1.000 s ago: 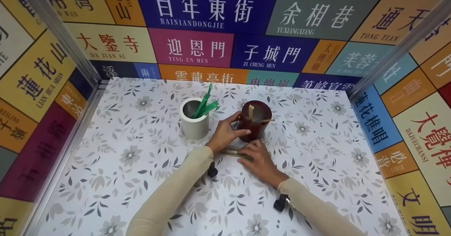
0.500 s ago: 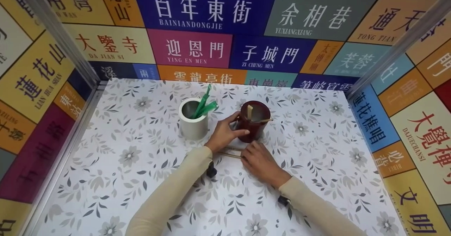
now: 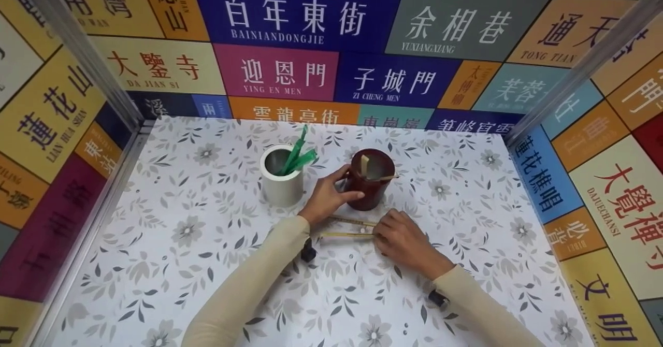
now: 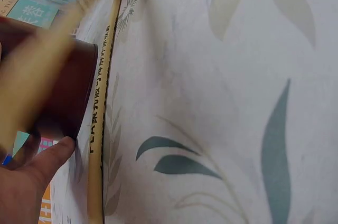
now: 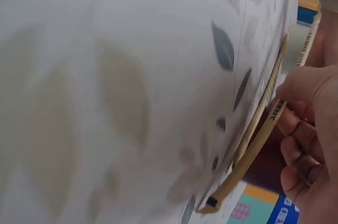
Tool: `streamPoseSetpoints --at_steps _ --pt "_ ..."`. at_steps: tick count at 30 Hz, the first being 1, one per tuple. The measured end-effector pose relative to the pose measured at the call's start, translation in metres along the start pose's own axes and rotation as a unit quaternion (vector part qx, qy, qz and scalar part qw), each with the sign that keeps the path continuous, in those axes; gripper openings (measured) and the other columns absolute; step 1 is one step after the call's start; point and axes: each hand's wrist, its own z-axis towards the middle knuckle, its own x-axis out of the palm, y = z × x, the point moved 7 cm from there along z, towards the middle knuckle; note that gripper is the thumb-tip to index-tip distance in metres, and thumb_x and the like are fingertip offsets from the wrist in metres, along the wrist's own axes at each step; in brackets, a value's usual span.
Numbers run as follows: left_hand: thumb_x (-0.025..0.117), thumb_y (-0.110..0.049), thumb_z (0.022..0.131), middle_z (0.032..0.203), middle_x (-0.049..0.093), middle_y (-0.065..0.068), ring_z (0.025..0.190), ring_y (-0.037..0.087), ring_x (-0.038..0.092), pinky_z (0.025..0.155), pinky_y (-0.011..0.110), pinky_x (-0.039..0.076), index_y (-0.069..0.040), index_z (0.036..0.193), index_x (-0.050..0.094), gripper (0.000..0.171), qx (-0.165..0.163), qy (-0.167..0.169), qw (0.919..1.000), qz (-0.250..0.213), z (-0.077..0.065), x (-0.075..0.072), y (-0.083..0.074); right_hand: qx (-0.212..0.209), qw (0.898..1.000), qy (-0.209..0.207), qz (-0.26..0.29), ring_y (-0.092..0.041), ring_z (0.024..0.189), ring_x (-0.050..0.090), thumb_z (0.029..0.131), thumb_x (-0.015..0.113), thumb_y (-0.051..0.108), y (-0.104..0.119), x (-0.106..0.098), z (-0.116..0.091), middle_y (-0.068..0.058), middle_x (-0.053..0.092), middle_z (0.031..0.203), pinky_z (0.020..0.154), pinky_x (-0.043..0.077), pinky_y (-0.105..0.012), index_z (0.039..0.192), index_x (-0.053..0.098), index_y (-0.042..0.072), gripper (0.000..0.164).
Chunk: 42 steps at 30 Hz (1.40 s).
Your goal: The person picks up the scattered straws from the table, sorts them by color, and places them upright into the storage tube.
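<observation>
My left hand [image 3: 331, 194] holds the side of a dark red cup [image 3: 369, 189], thumb in front and fingers behind. Several tan straws [image 3: 364, 167] lean inside that cup. Between thumb and fingers, my right hand [image 3: 406, 241] pinches a tan wrapped straw [image 5: 248, 158], printed with small dark text. It stretches left from the hand and is raised in the left wrist view. Another wrapped straw [image 4: 100, 113], lettered along its length, lies on the table in front of the cup. My right fingertips overlap its right end in the head view.
A white cup [image 3: 283, 184] with green wrapped sticks [image 3: 298, 158] stands left of the red one. The table [image 3: 248, 274] has a leaf-and-flower pattern. Colourful lettered panels [image 3: 282, 72] wall the back and both sides.
My right hand has moved right and slightly toward me, pinching one straw, and the gap between the two straws has widened. My left hand keeps its hold on the red cup.
</observation>
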Motion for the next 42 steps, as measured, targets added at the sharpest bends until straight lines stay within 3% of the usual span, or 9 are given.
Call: streamPoseSetpoints --at_steps 5,9,15,19,26,33,36,42 --pt "0.093 -0.037 0.092 0.163 0.058 0.002 0.151 0.020 0.054 0.127 0.047 0.043 -0.017 0.167 0.050 0.088 0.000 0.002 1.0000 0.008 -0.001 -0.001 -0.001 -0.002 0.998 -0.065 0.019 -0.022 0.088 0.059 0.082 0.082 -0.002 -0.008 -0.030 -0.009 0.000 0.072 0.090 0.074 0.048 -0.040 0.091 0.075 0.011 0.017" --pt "0.093 -0.037 0.092 0.165 0.055 0.002 0.153 0.021 0.052 0.128 0.047 0.041 -0.015 0.168 0.047 0.091 -0.007 0.002 0.9999 0.014 -0.002 -0.001 0.000 0.022 0.992 -0.109 0.059 -0.021 0.089 0.061 0.083 0.083 -0.008 -0.020 -0.057 -0.012 0.000 0.073 0.091 0.078 0.050 -0.034 0.092 0.076 0.011 0.022" --pt "0.092 -0.037 0.093 0.166 0.055 -0.001 0.154 0.019 0.050 0.129 0.046 0.039 -0.018 0.169 0.048 0.090 -0.016 0.005 0.9998 0.010 -0.001 0.000 0.001 0.084 0.973 -0.164 0.140 -0.023 0.095 0.062 0.086 0.083 -0.014 -0.045 -0.088 -0.015 -0.001 0.076 0.100 0.090 0.049 -0.025 0.100 0.081 0.010 0.028" --pt "0.093 -0.037 0.092 0.165 0.055 -0.002 0.154 0.018 0.050 0.129 0.048 0.039 -0.021 0.168 0.049 0.089 -0.018 0.005 0.9998 0.010 0.000 0.001 0.001 0.129 0.959 -0.194 0.162 -0.019 0.094 0.060 0.085 0.083 -0.017 -0.059 -0.102 -0.012 -0.006 0.076 0.100 0.085 0.047 -0.028 0.101 0.082 0.007 0.028" --pt "0.093 -0.037 0.092 0.166 0.055 -0.001 0.155 0.020 0.049 0.129 0.048 0.039 -0.019 0.168 0.049 0.090 -0.023 0.002 0.9997 0.005 -0.001 0.000 0.001 0.222 0.917 -0.235 0.232 -0.019 0.093 0.060 0.094 0.077 -0.016 -0.065 -0.130 0.013 -0.023 0.074 0.102 0.083 0.044 -0.035 0.103 0.078 -0.008 0.012" --pt "0.093 -0.036 0.092 0.165 0.056 0.001 0.154 0.020 0.050 0.129 0.047 0.040 -0.018 0.168 0.049 0.089 -0.017 -0.001 0.9998 0.010 -0.002 -0.002 0.001 0.263 0.890 -0.253 0.273 -0.011 0.089 0.061 0.098 0.073 -0.013 -0.067 -0.146 0.042 -0.029 0.073 0.102 0.083 0.047 -0.028 0.105 0.075 -0.014 0.007" --pt "0.092 -0.037 0.093 0.164 0.057 0.001 0.153 0.020 0.051 0.129 0.049 0.039 -0.018 0.167 0.050 0.087 -0.009 0.004 0.9999 0.011 -0.001 -0.001 0.000 0.270 0.880 -0.260 0.290 -0.011 0.088 0.062 0.098 0.074 -0.012 -0.070 -0.149 0.050 -0.028 0.072 0.101 0.082 0.049 -0.027 0.105 0.075 -0.014 0.007" --pt "0.093 -0.036 0.092 0.159 0.061 -0.003 0.151 0.018 0.053 0.128 0.050 0.041 -0.022 0.164 0.055 0.083 -0.008 -0.002 1.0000 0.004 -0.001 -0.001 0.000 0.271 0.878 -0.257 0.298 -0.012 0.090 0.062 0.100 0.074 -0.008 -0.071 -0.154 0.070 -0.023 0.070 0.100 0.084 0.051 -0.027 0.109 0.075 -0.012 0.009"
